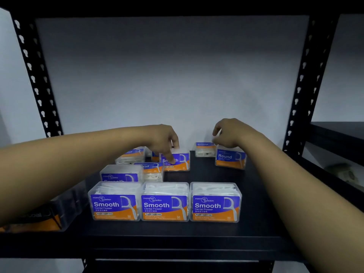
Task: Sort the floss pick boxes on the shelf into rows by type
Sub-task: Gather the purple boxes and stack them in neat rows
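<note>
While upright, Smooth box label-forward, crosswise.

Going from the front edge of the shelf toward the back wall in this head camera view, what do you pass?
Front row of three Smooth boxes → a fourth Smooth box behind the leftmost one → the Smooth box gripped by the left hand → a Round box under the right hand → a small Round box farthest back.
</note>
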